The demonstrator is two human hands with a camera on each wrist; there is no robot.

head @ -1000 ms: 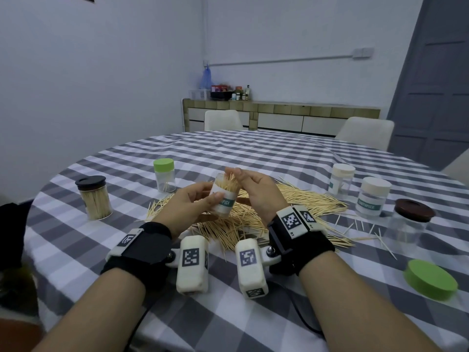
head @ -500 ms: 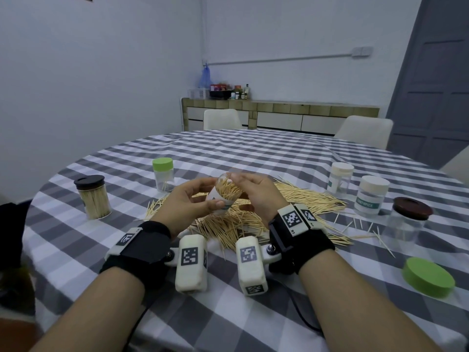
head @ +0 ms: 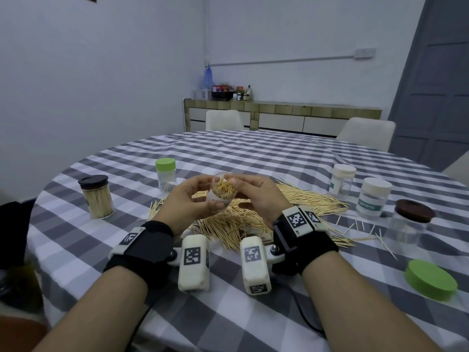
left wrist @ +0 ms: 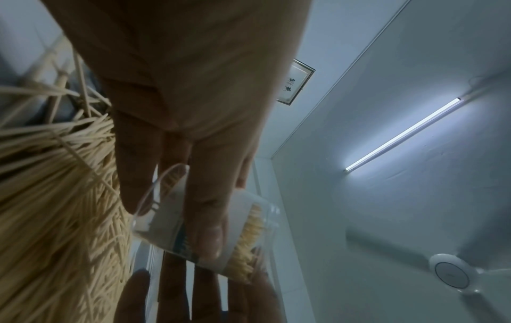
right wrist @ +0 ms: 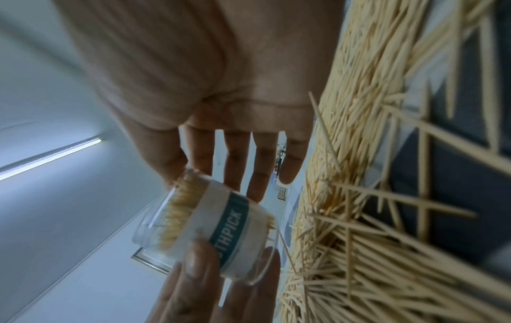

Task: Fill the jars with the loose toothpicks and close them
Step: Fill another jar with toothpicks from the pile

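Tablecloth (head: 253,158) in grey and white check covers the round table, and across its middle lies a wide heap of loose toothpicks (head: 299,199), with a few strays near the right-hand jars. Over that heap the person has both forearms forward, each wrist strapped with a black band and a white tagged block. The left hand (head: 189,201) grasps a small clear jar (head: 222,193) from its side and underside, thumb curled across the white label; the jar is open, tilted with its mouth toward the person, and packed with toothpicks. The right hand (head: 256,196) meets it from the other side, thumb and forefinger pinching at the rim while the remaining fingers stand straight behind it. To the left stands a dark-lidded jar (head: 96,196) full of toothpicks, and farther back a green-capped jar (head: 166,174) with only a few at its bottom. On the right are two white-capped jars (head: 342,179) (head: 373,198), the nearer one labelled in teal, then a brown-lidded jar (head: 409,224) that looks clear inside. A loose green lid (head: 431,279) lies flat near the table's right edge.
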